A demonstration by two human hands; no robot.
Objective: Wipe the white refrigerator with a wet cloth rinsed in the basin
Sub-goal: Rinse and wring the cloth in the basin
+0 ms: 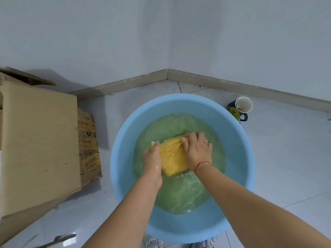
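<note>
A yellow cloth (172, 156) lies in greenish water (179, 194) in a light blue basin (125, 140), left of it brown cardboard boxes (39, 140), far right a white cup (244, 104).

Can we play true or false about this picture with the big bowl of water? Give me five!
1. The left hand and the right hand both grip the cloth. True.
2. The cloth is red. False: it is yellow.
3. The basin is blue. True.
4. The basin is dry inside. False: it holds greenish water.
5. The cardboard box stands on the basin's right. False: it stands on the left, and a white cup stands on the right.
</note>
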